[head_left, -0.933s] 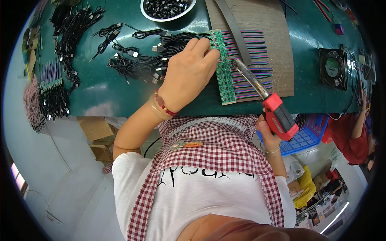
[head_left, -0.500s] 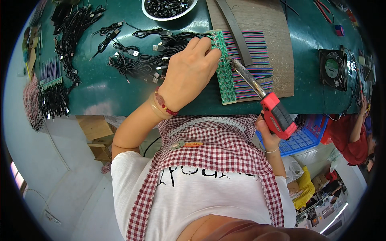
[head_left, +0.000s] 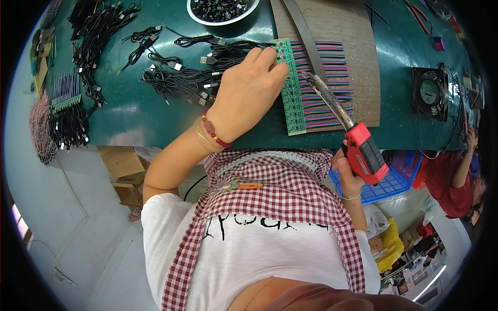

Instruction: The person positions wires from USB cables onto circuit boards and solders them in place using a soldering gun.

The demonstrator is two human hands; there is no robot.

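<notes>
My right hand (head_left: 348,173) grips a red and black soldering gun (head_left: 365,153) by its handle. The gun's metal barrel slants up and left, its tip just right of a strip of green circuit boards (head_left: 295,111). Rows of thin multicoloured wires (head_left: 327,103) run right from the strip. My left hand (head_left: 251,88) is closed in a pinch at the strip's left edge, its fingertips turned away; what they hold is hidden. Black USB cables (head_left: 174,80) lie left of this hand, and some reach the strip's upper left edge.
Under the wires is a brown board (head_left: 358,67), with a flat grey bar (head_left: 306,39) across them. A white bowl (head_left: 223,22) of small black parts stands at the back. More black cables (head_left: 96,46) lie left; a fan (head_left: 429,93) stands right. Another person's arm (head_left: 460,168) shows at far right.
The soldering gun has shifted slightly right, and its tip has drawn away from the circuit boards. My left hand keeps its pinch at the strip's edge. The whole view has shifted a little.
</notes>
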